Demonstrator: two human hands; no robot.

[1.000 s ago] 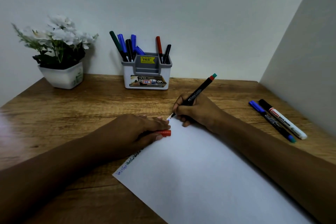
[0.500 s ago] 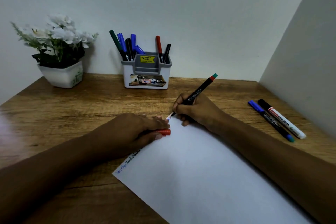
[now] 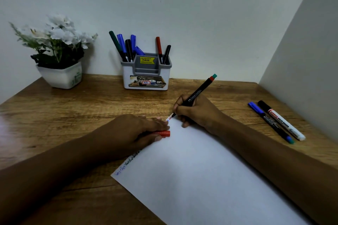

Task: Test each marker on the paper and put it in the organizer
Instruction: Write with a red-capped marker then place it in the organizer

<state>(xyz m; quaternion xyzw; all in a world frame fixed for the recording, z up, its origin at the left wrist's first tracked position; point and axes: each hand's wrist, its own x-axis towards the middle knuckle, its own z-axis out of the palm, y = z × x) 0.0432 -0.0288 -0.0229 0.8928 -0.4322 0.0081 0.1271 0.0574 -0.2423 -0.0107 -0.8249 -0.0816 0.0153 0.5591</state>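
A white sheet of paper (image 3: 197, 179) lies on the wooden desk (image 3: 78, 113) in front of me. My right hand (image 3: 198, 112) grips a black marker (image 3: 198, 91) with a red and green end, its tip on the paper's far corner beside small red strokes. My left hand (image 3: 135, 132) rests on the paper's left edge and holds the marker's red cap (image 3: 164, 133). Handwritten words run along that edge. The grey and white organizer (image 3: 146, 73) stands at the back with several markers upright in it.
A blue-capped marker (image 3: 270, 122) and a whiteboard marker (image 3: 281, 120) lie side by side at the desk's right, near the side wall. A white pot of white flowers (image 3: 58, 55) stands at the back left. Walls close the desk at the back and right.
The marker tip has shifted slightly on the paper's far corner, and short red strokes now show there. My left hand has stayed put with the cap.
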